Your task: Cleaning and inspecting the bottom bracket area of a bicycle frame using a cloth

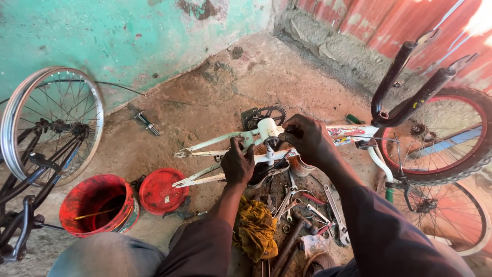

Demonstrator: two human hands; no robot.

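Both hands, left [237, 165] and right [306, 137], grip the white bike frame [215, 143] lying lengthwise left-to-right, fork ends pointing left.

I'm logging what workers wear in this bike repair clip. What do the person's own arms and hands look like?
Both hands, the left hand and the right hand, are bare: no gloves, and no rings or watch that can be seen. Long dark sleeves, brownish-maroon, cover both arms, ending partway along the forearms.
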